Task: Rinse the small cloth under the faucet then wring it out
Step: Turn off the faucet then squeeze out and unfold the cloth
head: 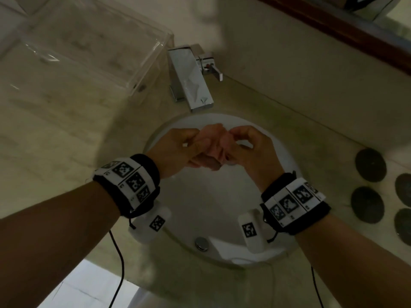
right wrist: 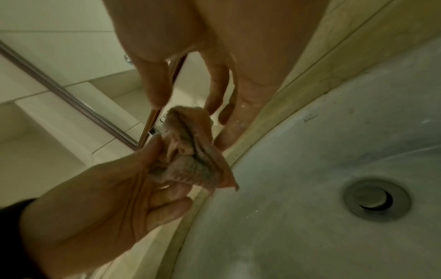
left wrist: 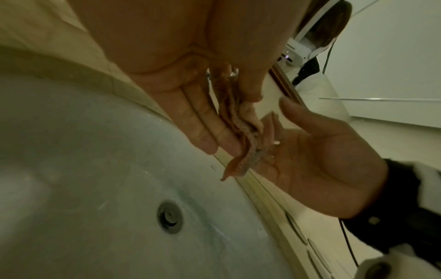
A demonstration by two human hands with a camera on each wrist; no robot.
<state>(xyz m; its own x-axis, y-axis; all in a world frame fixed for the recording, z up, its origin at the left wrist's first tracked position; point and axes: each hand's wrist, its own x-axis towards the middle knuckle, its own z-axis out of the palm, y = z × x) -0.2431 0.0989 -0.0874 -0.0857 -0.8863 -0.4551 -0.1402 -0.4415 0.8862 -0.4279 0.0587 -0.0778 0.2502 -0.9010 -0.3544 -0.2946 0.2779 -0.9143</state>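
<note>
The small pink cloth (head: 213, 147) is bunched between both hands above the white sink basin (head: 222, 207), just in front of the chrome faucet (head: 191, 81). No water stream shows. My left hand (head: 178, 147) pinches the cloth (right wrist: 190, 151) between thumb and fingers. In the left wrist view the cloth (left wrist: 241, 132) hangs in folds from that left hand (left wrist: 190, 103). My right hand (head: 251, 150) sits close on the cloth's right side. In the left wrist view the right hand (left wrist: 322, 160) shows an open palm, its thumb apart from the fabric.
The drain plug (head: 201, 243) lies at the basin's near side. A clear acrylic box (head: 89, 52) stands on the counter to the left of the faucet. Several dark round stones (head: 370, 164) lie on the counter to the right. The faucet lever (head: 213, 67) points right.
</note>
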